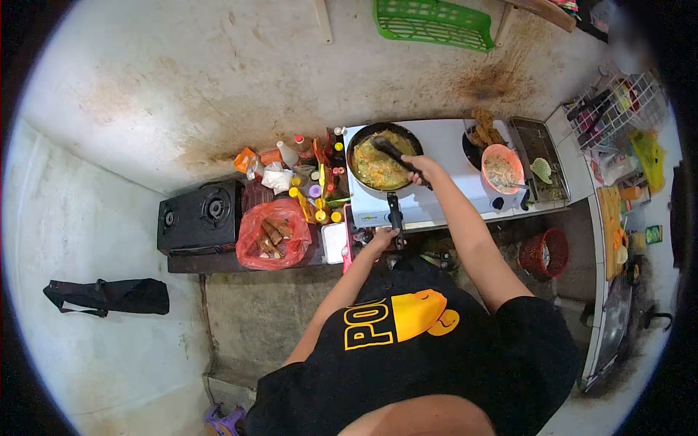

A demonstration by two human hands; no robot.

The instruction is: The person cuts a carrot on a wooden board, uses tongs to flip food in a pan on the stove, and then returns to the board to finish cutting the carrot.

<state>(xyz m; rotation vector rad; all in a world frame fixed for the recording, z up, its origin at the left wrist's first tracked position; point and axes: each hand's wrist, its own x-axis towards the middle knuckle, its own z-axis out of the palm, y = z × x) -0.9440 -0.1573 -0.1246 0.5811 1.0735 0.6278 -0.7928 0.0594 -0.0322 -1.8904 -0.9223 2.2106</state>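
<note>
Left hand [383, 237] closed around the end of the pan handle [395, 212], down at the front edge of the white stove [443, 145]. Right arm reaches further over the stove, right hand [423, 168] gripping a black spatula [392, 151], blade end sitting in the food. Frying pan [384, 155] is on the stove's left burner, full of a yellow-orange mix, looks like egg or noodles with veg, can't tell exactly. Left of the hands on the dark counter: red plastic bag [273, 234] with brown pieces inside, a white container [334, 242] just beside it, then a black single-burner stove [200, 216] further left. Behind the bag, a cluster of sauce bottles [320, 163] and packets against the wall. Right of the pan: orange bowl [503, 168] with something pale in it, a dark plate of fried pieces behind it, a metal tray [538, 156] at the stove's right end. Red basket [545, 251] below the counter. Green basket [434, 23] up on the wall, farthest out.
</note>
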